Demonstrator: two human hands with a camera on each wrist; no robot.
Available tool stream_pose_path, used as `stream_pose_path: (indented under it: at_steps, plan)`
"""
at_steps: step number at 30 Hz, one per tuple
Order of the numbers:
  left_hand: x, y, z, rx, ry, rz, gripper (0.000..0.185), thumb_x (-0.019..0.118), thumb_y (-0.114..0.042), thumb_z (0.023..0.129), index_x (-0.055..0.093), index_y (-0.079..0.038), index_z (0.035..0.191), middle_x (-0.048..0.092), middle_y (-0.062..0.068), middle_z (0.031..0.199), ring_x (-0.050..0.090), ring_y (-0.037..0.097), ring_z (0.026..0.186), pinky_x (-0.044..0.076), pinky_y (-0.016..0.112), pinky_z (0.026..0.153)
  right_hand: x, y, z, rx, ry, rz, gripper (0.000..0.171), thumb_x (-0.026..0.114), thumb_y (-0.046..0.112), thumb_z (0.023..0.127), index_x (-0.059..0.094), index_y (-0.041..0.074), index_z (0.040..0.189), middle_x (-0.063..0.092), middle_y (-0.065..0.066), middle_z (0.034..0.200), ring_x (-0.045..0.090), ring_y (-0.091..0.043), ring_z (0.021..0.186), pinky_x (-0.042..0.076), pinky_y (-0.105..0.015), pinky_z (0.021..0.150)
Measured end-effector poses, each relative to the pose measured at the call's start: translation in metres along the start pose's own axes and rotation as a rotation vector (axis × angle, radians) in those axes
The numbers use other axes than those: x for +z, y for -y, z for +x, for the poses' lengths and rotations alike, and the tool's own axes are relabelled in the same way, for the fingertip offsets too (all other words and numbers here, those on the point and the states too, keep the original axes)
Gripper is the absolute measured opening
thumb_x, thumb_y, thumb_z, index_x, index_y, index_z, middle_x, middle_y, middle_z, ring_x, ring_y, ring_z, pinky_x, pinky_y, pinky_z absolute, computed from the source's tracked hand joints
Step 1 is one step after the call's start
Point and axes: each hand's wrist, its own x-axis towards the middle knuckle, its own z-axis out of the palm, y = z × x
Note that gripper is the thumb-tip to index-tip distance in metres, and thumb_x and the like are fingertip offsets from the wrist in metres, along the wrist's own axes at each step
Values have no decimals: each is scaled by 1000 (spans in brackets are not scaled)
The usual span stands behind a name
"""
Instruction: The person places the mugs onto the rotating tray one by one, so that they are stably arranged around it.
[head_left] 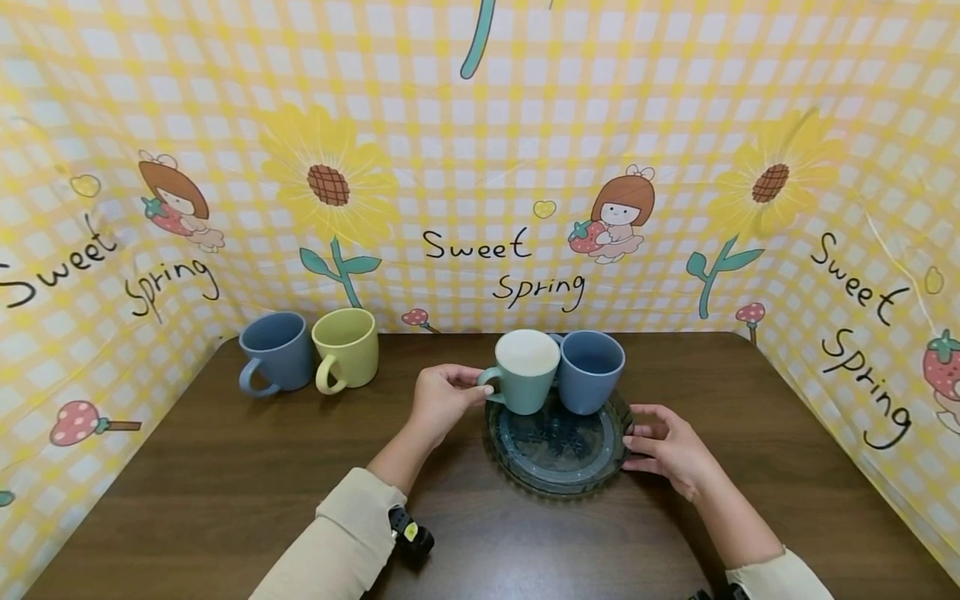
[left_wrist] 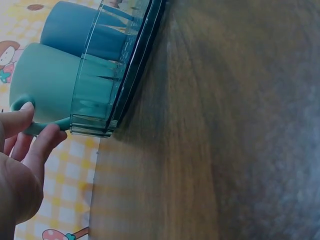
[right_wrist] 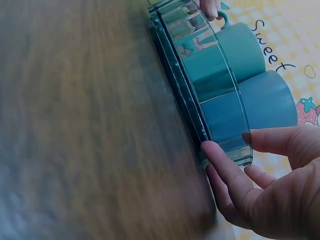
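Observation:
A dark glass plate (head_left: 557,479) with a ribbed rim lies on the brown table. On its far part stand a green mug (head_left: 525,371) and a blue mug (head_left: 590,371), side by side. My left hand (head_left: 442,396) pinches the green mug's handle (left_wrist: 37,127) between thumb and fingers. Against the plate's right edge (right_wrist: 220,145) rests my right hand (head_left: 663,446), its straight fingers touching the rim. From the left wrist the green mug (left_wrist: 45,85) shows behind the plate's rim (left_wrist: 95,100).
A second blue mug (head_left: 273,352) and a yellow mug (head_left: 347,348) stand at the table's back left. A yellow checked cloth (head_left: 480,167) walls the table on three sides. The table's near edge lies under my forearms.

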Motion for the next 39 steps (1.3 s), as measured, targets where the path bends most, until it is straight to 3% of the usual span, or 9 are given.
stream_pose_path:
  at_steps: [8, 17, 22, 26, 34, 39]
  plan:
    - [1, -1, 3, -4, 3, 13, 18, 79, 6, 77, 74, 4, 94, 71, 14, 86, 71, 19, 75, 61, 33, 68, 5, 0, -3, -20, -19, 8, 60, 59, -11, 89, 25, -10, 139, 49, -13, 96, 59, -18, 78, 60, -45, 75]
    - [0, -2, 6, -25, 25, 40, 18, 80, 2, 78, 73, 2, 95, 70, 10, 86, 70, 18, 77, 61, 33, 69, 8, 1, -5, -7, -20, 1, 62, 60, -11, 89, 24, -10, 139, 47, -13, 95, 62, -20, 76, 60, -45, 74]
    - [-2, -1, 5, -42, 48, 52, 23, 81, 1, 77, 73, -1, 99, 71, 11, 93, 70, 20, 83, 61, 33, 73, 5, 2, -6, 34, -15, -10, 63, 60, -7, 90, 22, -11, 140, 43, -21, 108, 63, -22, 81, 60, -46, 76]
    - [-5, 0, 2, -17, 58, 78, 28, 82, 0, 77, 74, -3, 104, 71, 11, 99, 69, 22, 90, 60, 33, 78, 2, 3, -5, 41, -10, -28, 61, 60, -3, 91, 23, -14, 139, 37, -26, 119, 60, -19, 88, 59, -44, 80]
    - [-14, 3, -7, 6, 69, 100, 32, 81, -1, 77, 73, -7, 108, 72, 7, 104, 66, 24, 103, 58, 35, 83, -5, 4, -2, 15, 12, -40, 59, 60, -1, 92, 27, -16, 138, 39, -27, 123, 58, -18, 92, 58, -42, 85]
    - [-22, 4, -11, 42, 79, 102, 33, 81, -1, 78, 72, -5, 109, 71, 10, 105, 64, 28, 106, 58, 35, 83, -9, 3, 1, 6, 19, -52, 57, 58, 1, 94, 28, -16, 140, 39, -29, 128, 57, -18, 96, 57, -43, 85]
